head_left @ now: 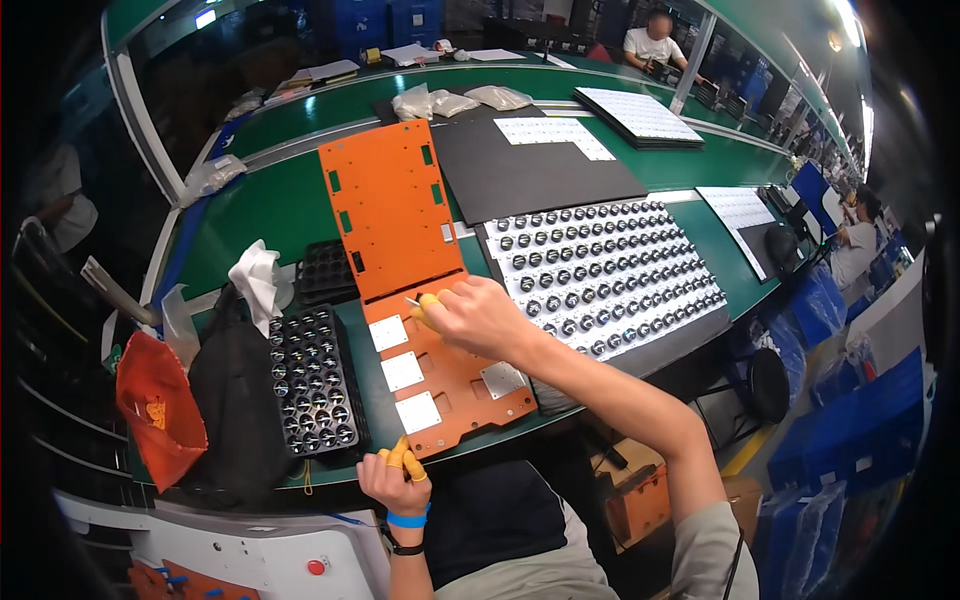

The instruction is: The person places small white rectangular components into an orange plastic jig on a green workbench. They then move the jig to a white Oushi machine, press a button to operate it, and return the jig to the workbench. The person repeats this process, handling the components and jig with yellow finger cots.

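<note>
An orange hinged fixture lies opened out, its lid [390, 205] flat on the far side and its base [455, 395] nearest me. Several white square plates [403, 371] sit in the base's recesses. My right hand [475, 318] is closed over the base near the hinge, gripping a thin metal tool whose tip [411, 301] pokes out to the left; its full shape is hidden. At the base's near left corner, my left hand [395, 485] has yellow-covered fingers apart, touching or almost touching the edge. A blue band and a dark band circle the left wrist.
Left of the fixture stands a black tray [312, 385] of round dark parts. A white panel [610, 275] with rows of black round parts lies right. Beyond are a black board [540, 175], white sheets [640, 112] and plastic bags [435, 103]. An orange bag [160, 410] hangs left.
</note>
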`<action>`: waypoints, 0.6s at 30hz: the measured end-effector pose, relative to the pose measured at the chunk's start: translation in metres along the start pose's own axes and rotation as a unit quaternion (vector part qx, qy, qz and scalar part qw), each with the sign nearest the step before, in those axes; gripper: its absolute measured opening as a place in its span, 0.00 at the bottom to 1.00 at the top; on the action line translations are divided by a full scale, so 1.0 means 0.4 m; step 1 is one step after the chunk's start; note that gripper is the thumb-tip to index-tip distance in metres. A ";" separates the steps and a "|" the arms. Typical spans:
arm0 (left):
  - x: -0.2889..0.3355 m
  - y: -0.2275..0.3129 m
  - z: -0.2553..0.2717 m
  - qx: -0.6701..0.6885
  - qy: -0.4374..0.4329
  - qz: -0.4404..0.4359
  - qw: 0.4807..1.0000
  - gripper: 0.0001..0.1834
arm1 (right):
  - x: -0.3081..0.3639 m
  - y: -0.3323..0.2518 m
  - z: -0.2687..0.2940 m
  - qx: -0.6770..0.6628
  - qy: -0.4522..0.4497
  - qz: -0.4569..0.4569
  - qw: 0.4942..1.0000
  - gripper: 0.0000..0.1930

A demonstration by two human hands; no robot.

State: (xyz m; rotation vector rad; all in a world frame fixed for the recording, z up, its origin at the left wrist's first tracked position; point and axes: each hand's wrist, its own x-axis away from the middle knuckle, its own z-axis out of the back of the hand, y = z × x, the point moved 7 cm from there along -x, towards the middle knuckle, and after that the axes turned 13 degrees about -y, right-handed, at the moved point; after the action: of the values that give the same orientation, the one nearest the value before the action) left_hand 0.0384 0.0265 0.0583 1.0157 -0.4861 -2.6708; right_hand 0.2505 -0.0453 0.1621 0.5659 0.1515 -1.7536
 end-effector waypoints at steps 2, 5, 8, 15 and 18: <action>-0.002 0.006 -0.002 0.007 -0.008 -0.003 1.000 0.13 | -0.021 0.008 -0.031 0.083 0.017 0.030 0.996 0.07; -0.014 0.020 0.008 -0.016 0.005 -0.022 1.000 0.12 | -0.019 -0.038 -0.048 0.116 -0.010 0.095 0.989 0.06; 0.009 0.000 -0.012 -0.013 -0.020 -0.013 1.000 0.11 | 0.005 -0.101 -0.057 0.165 -0.048 0.168 0.971 0.09; -0.008 0.079 0.043 -0.025 0.168 -0.127 0.977 0.13 | 0.071 -0.177 -0.102 0.154 -0.007 0.189 0.970 0.08; 0.018 0.108 -0.014 -0.003 0.108 -0.131 0.985 0.11 | 0.084 -0.168 -0.119 0.147 -0.027 0.157 0.976 0.08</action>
State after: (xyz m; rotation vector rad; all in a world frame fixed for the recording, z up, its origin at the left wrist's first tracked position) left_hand 0.0416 -0.0167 0.0670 1.4374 -0.3173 -2.7337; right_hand 0.1957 -0.0383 0.0925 0.7129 -0.2307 -1.4879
